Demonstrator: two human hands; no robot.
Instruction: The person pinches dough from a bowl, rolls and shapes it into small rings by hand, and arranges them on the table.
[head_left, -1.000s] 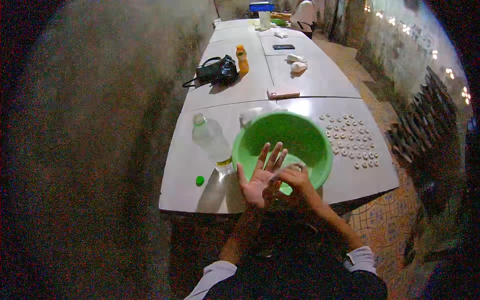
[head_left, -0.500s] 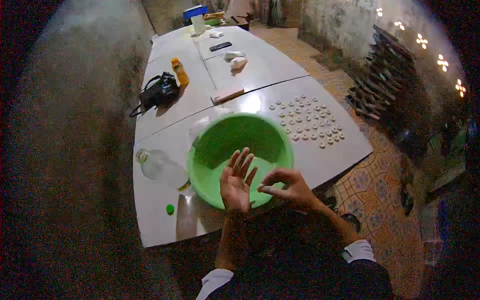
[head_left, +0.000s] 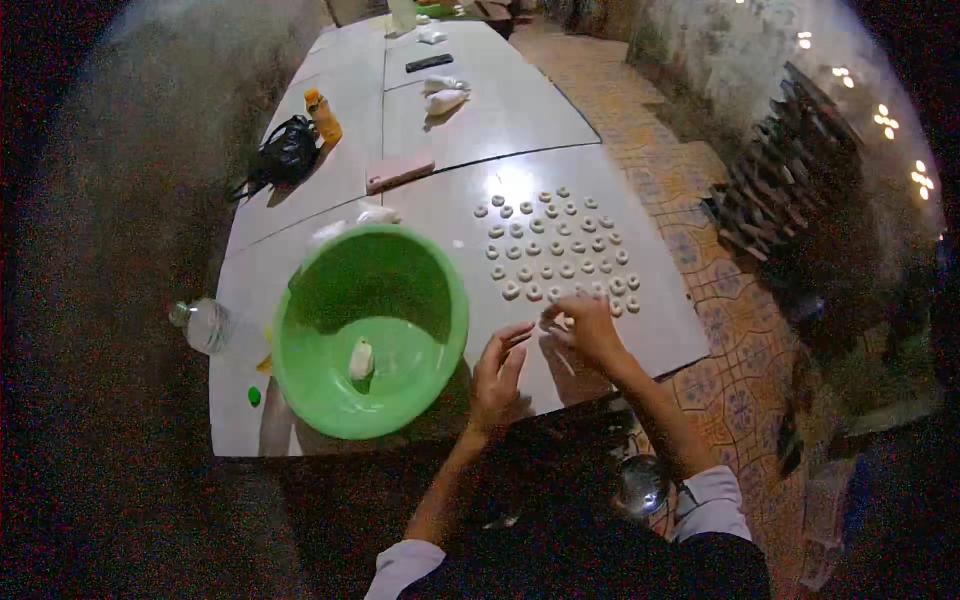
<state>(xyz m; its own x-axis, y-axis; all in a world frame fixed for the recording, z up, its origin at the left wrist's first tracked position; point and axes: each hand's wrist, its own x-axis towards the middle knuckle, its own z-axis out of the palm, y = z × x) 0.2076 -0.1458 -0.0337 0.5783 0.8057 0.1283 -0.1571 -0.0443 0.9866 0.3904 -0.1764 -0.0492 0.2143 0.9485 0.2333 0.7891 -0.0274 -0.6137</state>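
Rows of small white dough rings [head_left: 536,227] lie on the white table to the right of a green basin [head_left: 458,310]. My right hand [head_left: 590,335] is at the near edge of these rows, fingers bent down and drawn together. A pale bit shows by its fingertips, but I cannot make out whether it is gripped. Beside it, nearer the basin, my left hand [head_left: 497,375] is half curled with thumb and fingers apart, holding nothing. One lump of white dough [head_left: 362,358] rests on the basin floor.
Left of the basin are a clear plastic bottle [head_left: 205,326] and a green cap [head_left: 254,397]. Farther off lie a black bag [head_left: 289,152], an orange-capped bottle [head_left: 322,117], a pinkish block [head_left: 400,172], white bags [head_left: 446,100] and a dark flat object [head_left: 429,63].
Both hands have moved right, from over the basin to the near side of the dough rings. The view has shifted, and the dough lump in the basin is now uncovered.
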